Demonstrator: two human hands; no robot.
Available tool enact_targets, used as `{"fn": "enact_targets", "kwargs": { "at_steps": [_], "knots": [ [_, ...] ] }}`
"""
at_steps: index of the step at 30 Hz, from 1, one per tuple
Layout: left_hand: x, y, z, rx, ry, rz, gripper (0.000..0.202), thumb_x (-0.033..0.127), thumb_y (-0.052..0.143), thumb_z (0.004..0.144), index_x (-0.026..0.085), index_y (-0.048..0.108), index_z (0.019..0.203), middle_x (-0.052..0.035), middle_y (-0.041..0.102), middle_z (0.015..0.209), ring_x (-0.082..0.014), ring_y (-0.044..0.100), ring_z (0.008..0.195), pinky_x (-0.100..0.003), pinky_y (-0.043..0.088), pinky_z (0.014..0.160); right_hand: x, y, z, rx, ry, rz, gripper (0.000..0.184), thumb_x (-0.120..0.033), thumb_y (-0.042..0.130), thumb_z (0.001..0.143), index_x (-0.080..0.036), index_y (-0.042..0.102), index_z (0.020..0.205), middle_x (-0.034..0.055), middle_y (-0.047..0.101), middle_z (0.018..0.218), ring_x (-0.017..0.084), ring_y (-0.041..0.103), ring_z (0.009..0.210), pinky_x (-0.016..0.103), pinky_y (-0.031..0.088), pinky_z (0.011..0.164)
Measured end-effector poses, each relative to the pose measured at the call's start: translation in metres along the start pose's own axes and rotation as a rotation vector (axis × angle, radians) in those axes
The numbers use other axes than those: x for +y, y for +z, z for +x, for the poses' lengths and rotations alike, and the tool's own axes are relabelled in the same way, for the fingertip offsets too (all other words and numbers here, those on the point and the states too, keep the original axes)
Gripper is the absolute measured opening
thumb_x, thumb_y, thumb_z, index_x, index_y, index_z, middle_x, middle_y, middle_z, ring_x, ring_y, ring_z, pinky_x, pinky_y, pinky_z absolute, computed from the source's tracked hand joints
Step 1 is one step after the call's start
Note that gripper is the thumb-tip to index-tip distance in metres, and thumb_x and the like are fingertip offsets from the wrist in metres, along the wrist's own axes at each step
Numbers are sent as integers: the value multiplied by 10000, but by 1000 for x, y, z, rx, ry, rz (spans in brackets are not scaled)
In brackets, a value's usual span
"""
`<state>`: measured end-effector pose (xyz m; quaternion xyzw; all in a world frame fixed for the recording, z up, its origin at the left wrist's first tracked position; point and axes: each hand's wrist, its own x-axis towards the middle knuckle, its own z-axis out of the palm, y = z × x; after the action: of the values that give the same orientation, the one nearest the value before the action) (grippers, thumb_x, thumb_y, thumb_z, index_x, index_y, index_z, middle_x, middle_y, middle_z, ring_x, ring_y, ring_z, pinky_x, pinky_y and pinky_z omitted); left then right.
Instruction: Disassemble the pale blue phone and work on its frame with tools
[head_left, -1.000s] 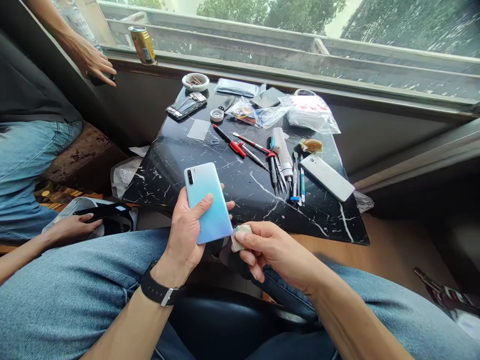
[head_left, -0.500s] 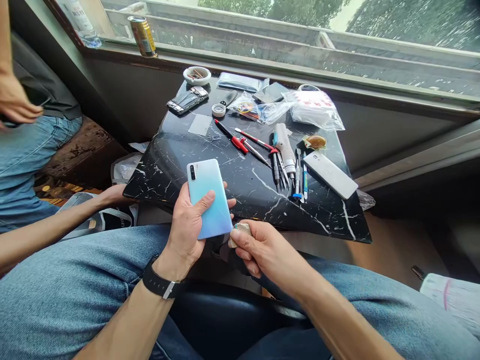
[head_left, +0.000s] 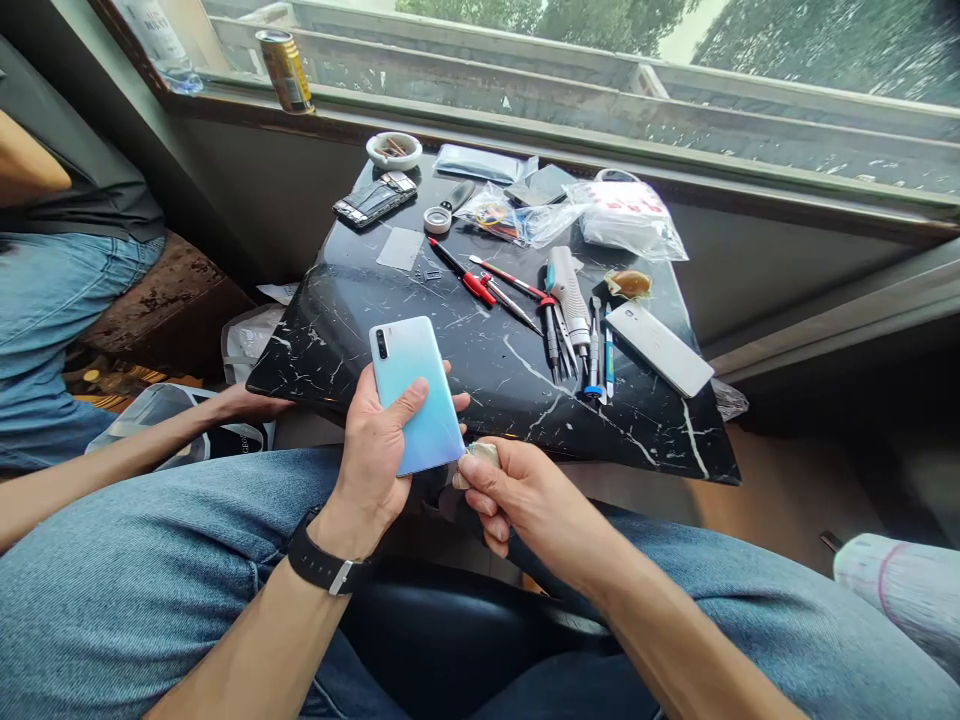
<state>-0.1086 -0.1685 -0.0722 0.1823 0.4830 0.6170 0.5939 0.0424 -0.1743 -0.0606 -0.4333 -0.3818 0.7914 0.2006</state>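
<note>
My left hand (head_left: pixel 375 465) is closed around a light blue phone (head_left: pixel 417 393), held back side up with its camera at the top left, over my lap in front of the black marble table (head_left: pixel 480 390). My right hand (head_left: pixel 517 495) pinches a small pale pad (head_left: pixel 480 455) against the phone's lower right corner. A black watch (head_left: pixel 322 565) is on my left wrist.
On the table lie red-handled screwdrivers (head_left: pixel 469 280), a grey tool (head_left: pixel 570 300), tweezers (head_left: pixel 596 350), a white phone (head_left: pixel 660 350), an opened phone (head_left: pixel 375 200), plastic bags (head_left: pixel 622 220) and a small dish (head_left: pixel 394 150). A can (head_left: pixel 285 70) stands on the sill. Another person's arm (head_left: pixel 135 455) reaches in at left.
My hands have barely moved; the pad sits closer against the phone's corner. The other person's hand let go of a black object at left and their upper hand withdrew.
</note>
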Motion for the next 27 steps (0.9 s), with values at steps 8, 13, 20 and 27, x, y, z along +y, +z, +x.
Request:
{"fn": "enact_targets", "kwargs": {
  "at_steps": [8,13,20,27],
  "knots": [
    [0,2,0,29,16,-11,423,272,721,850,240,539,1230,-122,685,1282,-302,765,899,-394,657,610,0,-8,-2,-58,7,31,405,-535,693,875,-181,523,774,-47,557,704,72,551,538,244,576,604],
    [0,5,-2,60,29,-9,400,260,702,868,239,532,1229,-115,697,1254,-299,765,891,-359,647,582,-7,-10,-3,2,37,-15,365,-488,698,871,-160,570,773,-15,633,668,93,631,537,196,542,548],
    [-4,4,-1,70,65,-3,425,292,716,860,248,509,1229,-117,693,1262,-281,769,871,-349,643,590,10,13,-1,124,-25,91,374,-525,670,856,-162,581,828,-18,658,633,117,660,499,228,568,529],
    [-5,7,-2,81,71,-18,421,269,706,865,254,499,1232,-114,684,1277,-283,764,889,-377,649,627,25,31,2,246,-95,197,363,-505,673,857,-158,574,824,-17,668,612,125,678,499,228,585,528]
  ]
}}
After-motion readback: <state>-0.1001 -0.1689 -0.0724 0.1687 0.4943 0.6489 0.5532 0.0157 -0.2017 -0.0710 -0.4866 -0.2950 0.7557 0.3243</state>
